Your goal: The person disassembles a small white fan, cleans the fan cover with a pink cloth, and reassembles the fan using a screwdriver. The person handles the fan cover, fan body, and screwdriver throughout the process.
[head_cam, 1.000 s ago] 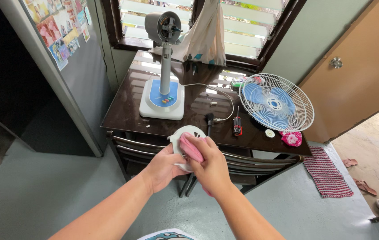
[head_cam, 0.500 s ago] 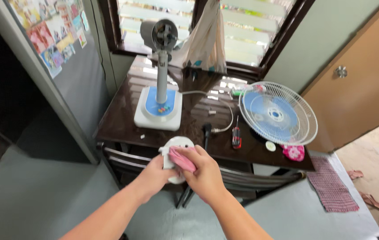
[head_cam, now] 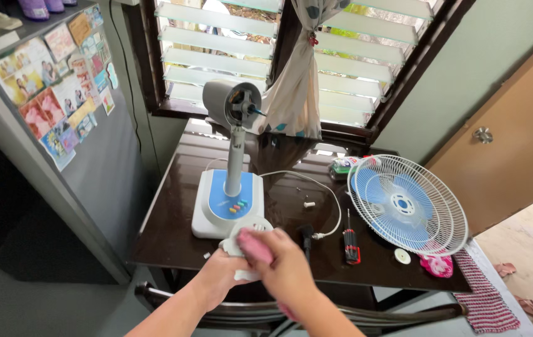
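Note:
My left hand [head_cam: 216, 279] holds a round white plastic fan part [head_cam: 249, 229] over the near edge of the dark table [head_cam: 172, 212]. My right hand [head_cam: 288, 265] presses a pink cloth [head_cam: 254, 245] against that part. Just beyond them stands a fan stand [head_cam: 232, 181] with a white and blue base and a bare grey motor head [head_cam: 232, 105]. The white wire fan guard with blue blades [head_cam: 407, 203] lies at the table's right.
A red and black screwdriver [head_cam: 350, 239], a white cable [head_cam: 316, 187], a small white cap [head_cam: 402, 256] and a pink object [head_cam: 436, 265] lie on the table. A chair back [head_cam: 366, 315] stands in front. A grey fridge [head_cam: 41, 143] is left, a brown door [head_cam: 516, 137] right.
The view has tilted up and drawn closer to the table. Both hands stay on the white part, the pink cloth shifting over it.

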